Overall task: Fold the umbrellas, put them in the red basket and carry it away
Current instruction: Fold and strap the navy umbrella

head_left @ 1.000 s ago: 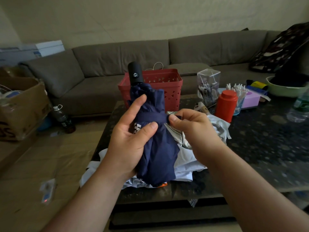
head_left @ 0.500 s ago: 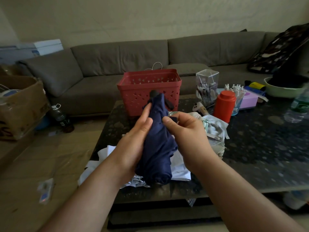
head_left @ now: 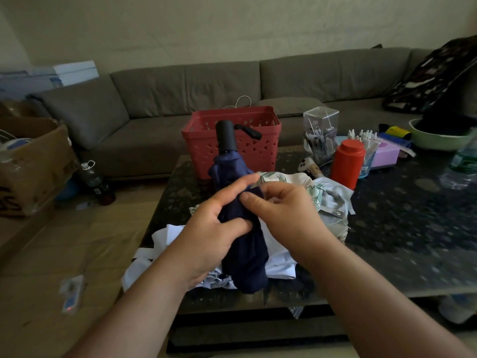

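A folded navy umbrella (head_left: 245, 254) with a black handle and wrist strap stands nearly upright in front of me, handle end up. My left hand (head_left: 214, 233) is wrapped round its middle from the left. My right hand (head_left: 281, 213) pinches the navy fabric or strap at the umbrella's waist with thumb and fingers. Behind it, at the table's far edge, stands the red basket (head_left: 260, 151); I cannot see what it holds. A white floral umbrella (head_left: 309, 192) lies crumpled on the table to the right, and white fabric (head_left: 165, 241) lies under my hands.
The dark speckled coffee table (head_left: 400, 228) carries a red bottle (head_left: 347, 164), a clear box of pens (head_left: 320, 133), a pink box, a green bowl (head_left: 436, 140) and a water bottle. A grey sofa (head_left: 206, 94) runs behind. A cardboard box (head_left: 31, 166) sits on the floor at left.
The umbrella's handle has tipped back up in front of the basket. My right hand has moved onto the umbrella's waist and my left hand has tightened round it.
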Available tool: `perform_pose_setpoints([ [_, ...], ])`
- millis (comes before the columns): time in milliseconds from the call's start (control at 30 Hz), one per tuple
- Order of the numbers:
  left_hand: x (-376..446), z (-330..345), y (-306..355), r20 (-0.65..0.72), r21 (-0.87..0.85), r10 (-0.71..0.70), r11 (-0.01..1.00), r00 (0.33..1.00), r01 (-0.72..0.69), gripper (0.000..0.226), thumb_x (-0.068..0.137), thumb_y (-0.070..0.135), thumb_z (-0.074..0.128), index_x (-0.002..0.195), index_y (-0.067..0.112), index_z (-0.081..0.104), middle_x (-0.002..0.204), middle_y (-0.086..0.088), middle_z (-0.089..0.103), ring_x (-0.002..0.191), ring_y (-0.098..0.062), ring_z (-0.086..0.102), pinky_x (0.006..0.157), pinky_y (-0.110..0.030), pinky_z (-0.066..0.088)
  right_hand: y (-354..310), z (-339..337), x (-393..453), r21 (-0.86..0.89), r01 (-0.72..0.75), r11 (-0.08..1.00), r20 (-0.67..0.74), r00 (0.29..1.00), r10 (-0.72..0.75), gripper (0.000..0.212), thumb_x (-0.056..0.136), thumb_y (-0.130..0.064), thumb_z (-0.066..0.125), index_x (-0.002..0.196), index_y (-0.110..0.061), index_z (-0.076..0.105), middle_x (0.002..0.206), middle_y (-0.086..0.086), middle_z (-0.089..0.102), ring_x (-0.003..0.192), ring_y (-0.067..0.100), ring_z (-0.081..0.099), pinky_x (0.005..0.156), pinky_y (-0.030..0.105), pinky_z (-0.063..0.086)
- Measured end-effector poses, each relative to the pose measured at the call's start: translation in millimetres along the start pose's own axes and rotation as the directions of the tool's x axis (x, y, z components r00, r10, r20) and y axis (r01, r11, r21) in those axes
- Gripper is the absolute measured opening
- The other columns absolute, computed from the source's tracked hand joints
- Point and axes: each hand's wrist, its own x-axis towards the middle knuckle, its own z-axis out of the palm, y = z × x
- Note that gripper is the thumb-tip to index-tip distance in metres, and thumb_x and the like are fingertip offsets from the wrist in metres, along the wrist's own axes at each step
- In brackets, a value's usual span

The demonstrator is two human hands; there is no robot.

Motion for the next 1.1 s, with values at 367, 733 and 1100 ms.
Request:
perform_pose_setpoints([
  [367,2,-7,-8,-0.139,-0.023,0.104,0.994,0.985,-0.108,0.066,0.078,0.008,0.081,0.131,0.043,0.066,0.13,0.012,0.074,0.124,-0.01,0.068,0.101,-0.026,0.056,2,-2,-3,-0.384,0.279,0.88,0.078,0.96,-0.27,0.017,0.098,-0.029,0.071,0.084,-0.028,0.08,0.097,-0.01,0.066,0.096,0.011,0.066,0.087,0.039,0.051],
  [733,0,-3,-3,-0.327,0.024,0.258,0.964,0.909,-0.265,0.081,0.081,-0.004,0.08,0.12,0.065,0.068,0.131,0.016,0.073,0.126,-0.007,0.067,0.096,-0.023,0.056,-4,8,-16,-0.671,0.619,0.409,0.066,0.599,-0.798,0.015,0.089,-0.037,0.078,0.078,-0.027,0.081,0.085,-0.013,0.066,0.09,0.021,0.063,0.076,0.055,0.045],
  [1100,-2,8,8,-0.239,-0.124,0.262,0.947,0.935,-0.297,0.075,0.07,0.007,0.08,0.117,0.064,0.07,0.126,0.014,0.076,0.118,-0.012,0.072,0.091,-0.028,0.059,-11,3,-12,-0.165,0.413,0.896,-0.154,0.886,-0.437,0.021,0.086,-0.017,0.085,0.072,-0.027,0.074,0.081,-0.002,0.072,0.081,0.014,0.07,0.077,0.031,0.056],
])
